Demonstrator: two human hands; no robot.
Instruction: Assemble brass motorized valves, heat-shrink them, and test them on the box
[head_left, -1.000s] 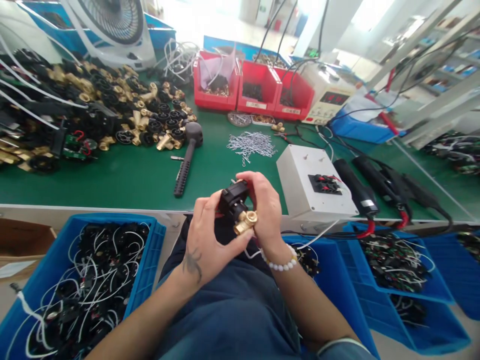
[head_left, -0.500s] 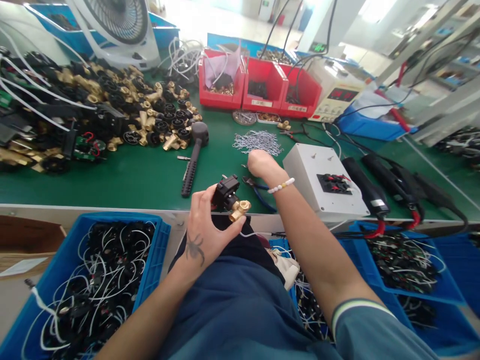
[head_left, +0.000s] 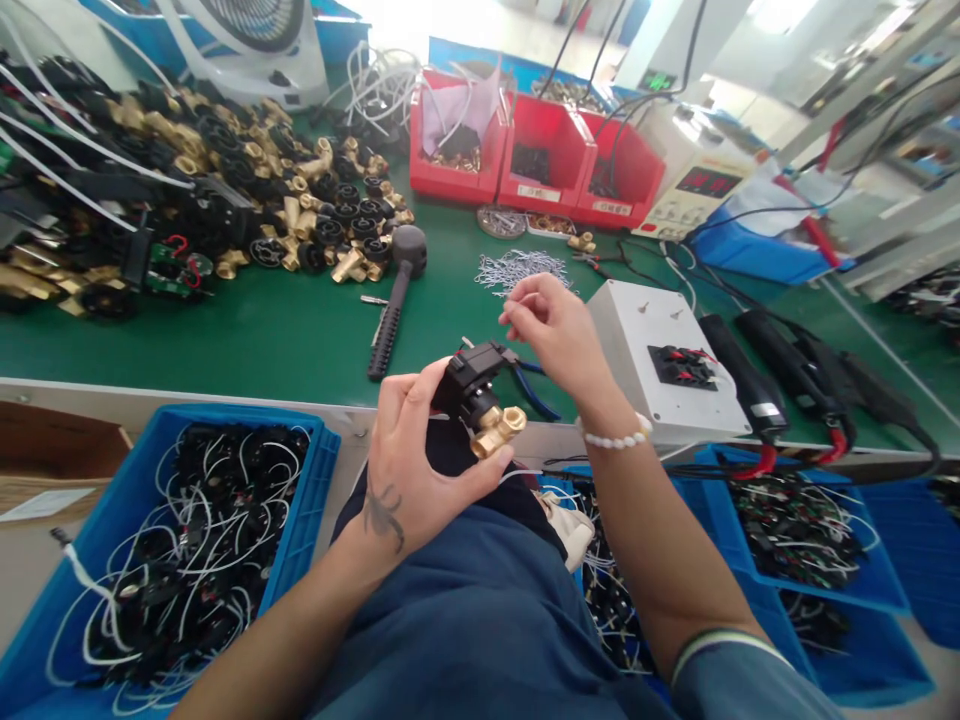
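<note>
My left hand (head_left: 409, 450) is closed around a brass valve with a black housing (head_left: 474, 375), its brass fitting (head_left: 499, 432) tilted toward me near the bench's front edge. Just above and right of the housing is my right hand (head_left: 551, 325), fingers curled and pinched; whatever they hold, if anything, is too small to make out. Behind that hand lies a heap of small silvery metal clips (head_left: 525, 270). Blue-handled pliers (head_left: 525, 388) lie partly hidden between the valve and my right hand. A black-handled ratchet wrench (head_left: 396, 310) rests left of them.
Brass valves and black parts (head_left: 300, 200) are piled at the left. Red bins (head_left: 536, 195) stand at the back. A grey switch box (head_left: 637, 340) and a power supply (head_left: 697, 185) occupy the right. Blue crates (head_left: 319, 480) of wired parts sit below the bench edge.
My right hand has drawn back from the clip heap toward me, its fingers now visible and pinched. My left hand has shifted slightly right with the valve.
</note>
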